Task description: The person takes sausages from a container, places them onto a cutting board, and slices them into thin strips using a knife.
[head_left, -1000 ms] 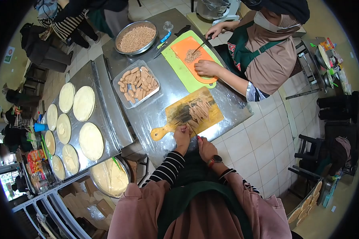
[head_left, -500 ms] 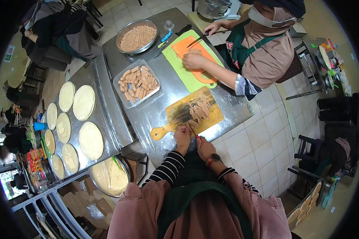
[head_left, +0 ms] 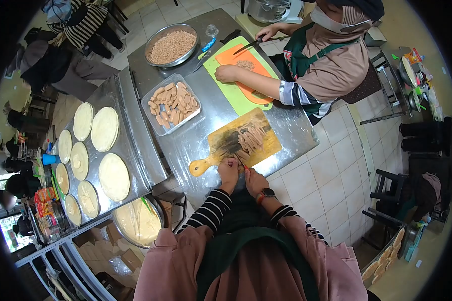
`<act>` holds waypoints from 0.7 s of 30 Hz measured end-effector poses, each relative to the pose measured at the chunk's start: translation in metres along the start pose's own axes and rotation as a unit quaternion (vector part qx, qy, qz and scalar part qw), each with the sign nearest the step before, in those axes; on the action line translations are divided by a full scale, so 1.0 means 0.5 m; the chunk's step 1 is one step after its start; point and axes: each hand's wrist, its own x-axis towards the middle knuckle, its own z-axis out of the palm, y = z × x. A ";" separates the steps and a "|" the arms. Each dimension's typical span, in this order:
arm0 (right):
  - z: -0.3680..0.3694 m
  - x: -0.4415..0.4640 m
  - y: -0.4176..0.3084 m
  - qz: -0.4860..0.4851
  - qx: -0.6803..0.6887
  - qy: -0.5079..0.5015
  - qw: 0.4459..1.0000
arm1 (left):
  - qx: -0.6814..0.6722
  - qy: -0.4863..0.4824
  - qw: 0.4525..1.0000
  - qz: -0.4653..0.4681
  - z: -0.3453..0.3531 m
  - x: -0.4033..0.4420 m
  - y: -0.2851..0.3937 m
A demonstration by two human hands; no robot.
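My left hand (head_left: 228,169) is closed at the near edge of a wooden cutting board (head_left: 217,141), its fingers on a piece of sausage that they mostly hide. My right hand (head_left: 256,182) grips a red-handled knife (head_left: 246,168), whose blade points up and left over the board, close to the left fingertips. Sausage strips (head_left: 252,138) lie in a pile on the board's right half, just beyond the knife. Past the board, a clear plastic container (head_left: 158,129) holds whole sausages (head_left: 172,104).
Opposite, a co-worker (head_left: 331,65) holds a knife over orange (head_left: 256,83) and green boards with chopped bits. A metal bowl (head_left: 149,56) of diced pieces stands at the back. Flat round dough sheets (head_left: 114,176) cover the left table, with a basin (head_left: 160,220) below.
My hands stay at the board's near edge with only slight shifts. The co-worker's free hand has moved left, off the chopped bits. At the upper left, people have changed position.
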 end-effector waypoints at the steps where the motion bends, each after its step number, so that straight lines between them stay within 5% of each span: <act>1: 0.000 0.001 0.000 0.007 0.001 -0.001 1.000 | 0.002 -0.006 1.000 0.000 -0.001 -0.001 0.002; 21: -0.046 -0.109 0.081 0.044 -0.035 -0.052 0.997 | 0.071 0.028 0.996 0.051 0.010 0.023 -0.036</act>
